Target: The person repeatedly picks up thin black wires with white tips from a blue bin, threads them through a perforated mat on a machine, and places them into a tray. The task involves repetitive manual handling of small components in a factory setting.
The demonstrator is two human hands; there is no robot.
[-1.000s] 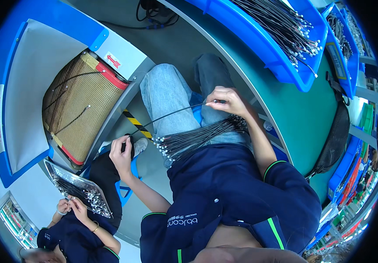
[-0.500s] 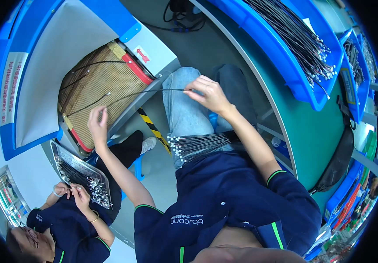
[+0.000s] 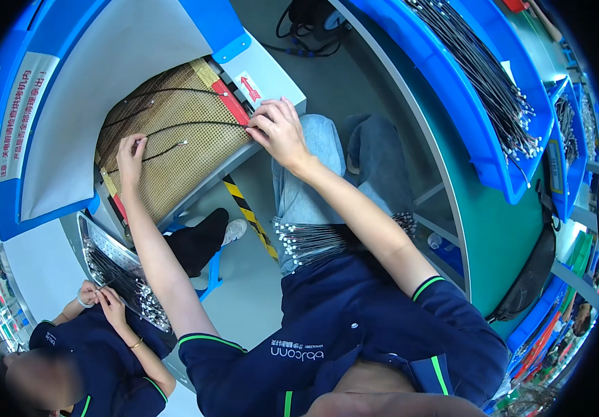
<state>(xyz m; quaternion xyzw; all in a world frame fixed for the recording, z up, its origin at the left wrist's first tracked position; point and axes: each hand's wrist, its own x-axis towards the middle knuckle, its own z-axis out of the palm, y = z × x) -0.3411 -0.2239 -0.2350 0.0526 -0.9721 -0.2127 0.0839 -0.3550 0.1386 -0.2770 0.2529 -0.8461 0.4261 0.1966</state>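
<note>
A thin black cable (image 3: 202,124) stretches in a shallow arc between my hands, over a tan mesh conveyor belt (image 3: 174,184). My left hand (image 3: 131,156) pinches its left end above the belt's left part. Near the belt's right edge, beside the red strip, my right hand (image 3: 278,131) has closed fingers on the other end. Another black cable with a pale connector (image 3: 183,143) lies on the belt just below the held one. Farther up the belt are more cables (image 3: 174,90). Across my lap rests a bundle of black cables with white connectors (image 3: 313,241).
A blue-and-white machine hood (image 3: 125,42) arches over the belt. At right, a blue bin (image 3: 490,163) of cables stands on a green table (image 3: 483,240). A co-worker at lower left handles cables above a metal tray (image 3: 91,229). A striped floor tape (image 3: 244,208) runs below the belt.
Both hands have moved left and farther away, carrying the cable from over my lap and the belt's edge to above the belt.
</note>
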